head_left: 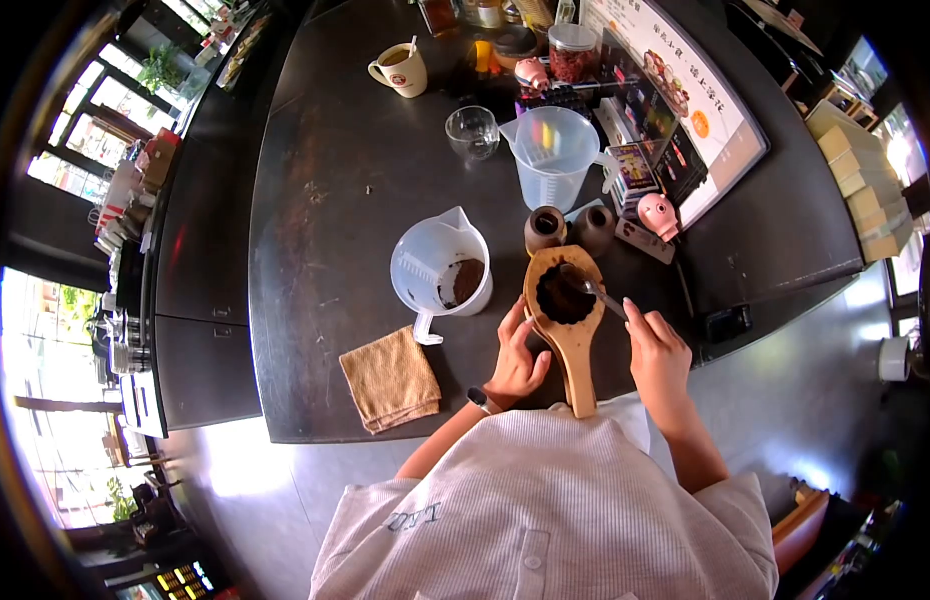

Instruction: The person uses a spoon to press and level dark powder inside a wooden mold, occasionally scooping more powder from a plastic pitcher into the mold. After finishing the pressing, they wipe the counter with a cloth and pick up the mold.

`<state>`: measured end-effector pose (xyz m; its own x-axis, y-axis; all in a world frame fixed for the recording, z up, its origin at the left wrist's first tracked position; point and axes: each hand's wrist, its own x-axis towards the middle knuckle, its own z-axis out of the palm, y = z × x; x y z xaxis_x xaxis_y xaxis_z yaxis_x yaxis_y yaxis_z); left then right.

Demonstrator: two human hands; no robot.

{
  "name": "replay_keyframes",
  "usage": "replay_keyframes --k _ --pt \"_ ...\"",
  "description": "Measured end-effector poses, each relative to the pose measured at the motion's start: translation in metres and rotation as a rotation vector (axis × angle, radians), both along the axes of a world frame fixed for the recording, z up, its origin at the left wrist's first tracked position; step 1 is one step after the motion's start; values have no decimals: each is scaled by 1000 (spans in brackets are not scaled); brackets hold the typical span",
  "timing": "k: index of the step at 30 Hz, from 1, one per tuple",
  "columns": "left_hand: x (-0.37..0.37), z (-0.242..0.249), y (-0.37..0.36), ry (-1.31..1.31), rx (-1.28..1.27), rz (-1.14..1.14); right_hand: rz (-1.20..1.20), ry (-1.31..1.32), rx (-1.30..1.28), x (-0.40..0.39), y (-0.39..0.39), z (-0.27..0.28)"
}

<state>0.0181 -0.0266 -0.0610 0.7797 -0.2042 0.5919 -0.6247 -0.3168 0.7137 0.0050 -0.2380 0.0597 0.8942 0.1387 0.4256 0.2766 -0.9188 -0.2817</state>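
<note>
A wooden scoop-shaped tray (575, 345) lies on the dark table (325, 200) in front of me, holding a heap of dark ground powder (563, 298). My left hand (517, 355) grips the tray's left edge. My right hand (657, 355) holds a small metal spoon (597, 292) whose tip rests in the powder. To the left stands a clear plastic measuring jug (440, 270), with dark powder at its bottom.
Two small dark clay pots (568, 228) stand behind the tray. Farther back are a second empty measuring jug (553, 155), a glass cup (472, 131), a mug with drink (400, 68), jars and a menu board (685, 90). A brown cloth (390, 380) lies near the table edge.
</note>
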Motion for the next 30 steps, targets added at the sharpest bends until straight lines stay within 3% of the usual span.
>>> replay_keyframes --k 16,20,23,30 --pt "0 -3 -1 0 9 -10 91 -134 58 3 -6 -20" --pt "1 -3 0 2 26 -8 32 14 279 1 1 -11" --pt "0 -1 0 17 43 -3 84 211 191 -5 6 1" --pt "1 -1 0 18 39 -5 74 270 190 -7 15 -3"
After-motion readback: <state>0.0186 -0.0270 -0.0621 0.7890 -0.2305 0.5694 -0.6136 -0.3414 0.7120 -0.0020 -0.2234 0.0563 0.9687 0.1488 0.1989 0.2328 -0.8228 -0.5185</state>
